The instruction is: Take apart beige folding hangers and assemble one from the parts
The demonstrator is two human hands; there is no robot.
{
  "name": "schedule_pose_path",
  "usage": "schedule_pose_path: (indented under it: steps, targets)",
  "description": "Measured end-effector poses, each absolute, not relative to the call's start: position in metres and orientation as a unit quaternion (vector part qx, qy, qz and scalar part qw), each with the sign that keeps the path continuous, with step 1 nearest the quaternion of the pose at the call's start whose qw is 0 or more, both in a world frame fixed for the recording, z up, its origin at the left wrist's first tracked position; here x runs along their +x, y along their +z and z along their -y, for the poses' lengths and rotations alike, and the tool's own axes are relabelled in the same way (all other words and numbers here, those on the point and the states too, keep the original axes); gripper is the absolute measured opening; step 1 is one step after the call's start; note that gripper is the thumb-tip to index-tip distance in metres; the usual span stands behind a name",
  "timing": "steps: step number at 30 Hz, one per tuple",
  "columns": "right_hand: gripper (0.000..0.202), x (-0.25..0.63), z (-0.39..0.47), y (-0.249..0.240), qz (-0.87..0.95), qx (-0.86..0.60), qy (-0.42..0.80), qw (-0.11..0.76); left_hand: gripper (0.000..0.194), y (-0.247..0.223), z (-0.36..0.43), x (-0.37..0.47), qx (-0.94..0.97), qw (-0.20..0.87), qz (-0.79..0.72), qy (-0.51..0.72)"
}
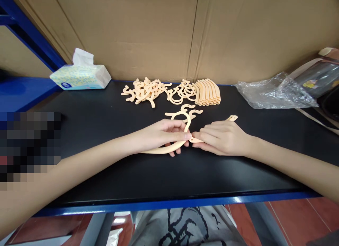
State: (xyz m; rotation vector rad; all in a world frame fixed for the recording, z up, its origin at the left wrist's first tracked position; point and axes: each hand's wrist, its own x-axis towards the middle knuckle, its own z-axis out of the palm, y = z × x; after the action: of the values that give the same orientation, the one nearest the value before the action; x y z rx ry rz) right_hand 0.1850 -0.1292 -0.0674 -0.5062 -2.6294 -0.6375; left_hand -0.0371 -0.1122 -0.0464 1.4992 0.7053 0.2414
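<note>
My left hand [169,135] is closed around a cream plastic hook piece [176,146]; its curved end loops above the fingers and its long end runs back under my wrist. My right hand [221,137] grips a flat cream arm piece [195,140], whose holed tip touches the hook piece near my left thumb. Another end of cream plastic [233,118] sticks out behind my right knuckles. Just beyond my left hand lie a few small curved cream pieces [195,113] on the black tabletop [159,179].
Along the back are a heap of curved cream pieces [148,90], thin cream hooks [182,92] and a neat row of arm pieces [208,92]. A tissue pack [81,76] stands back left; a clear plastic bag [275,92] lies back right. Cardboard [148,34] rises behind.
</note>
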Motion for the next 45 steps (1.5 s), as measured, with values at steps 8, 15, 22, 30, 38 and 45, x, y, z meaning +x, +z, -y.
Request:
schedule_pose_path:
  steps: [8, 15, 22, 30, 38, 45]
  targets:
    - [0.021, 0.1827, 0.1308, -0.0646, 0.916, -0.155, -0.310, 0.202, 0.024, -0.0435, 0.1118, -0.0368, 0.666, 0.667, -0.324, 0.078]
    - [0.020, 0.1846, 0.1303, -0.0655, 0.913, -0.150, -0.314, 0.212, 0.029, -0.0436, 0.1106, -0.0387, 0.669, 0.670, -0.315, 0.067]
    - [0.018, 0.1840, 0.1311, -0.0656, 0.908, -0.148, -0.318, 0.228, 0.031, -0.0421, 0.1094, -0.0390, 0.685, 0.656, -0.313, 0.048]
    - [0.017, 0.1853, 0.1297, -0.0671, 0.910, -0.152, -0.316, 0.223, 0.030, -0.0449, 0.1095, -0.0391, 0.678, 0.663, -0.311, 0.064]
    - [0.017, 0.1853, 0.1297, -0.0679, 0.913, -0.145, -0.315, 0.215, 0.028, -0.0451, 0.1099, -0.0392, 0.679, 0.664, -0.306, 0.066]
    - [0.018, 0.1844, 0.1294, -0.0674, 0.918, -0.142, -0.309, 0.202, 0.025, -0.0449, 0.1108, -0.0388, 0.676, 0.668, -0.307, 0.059]
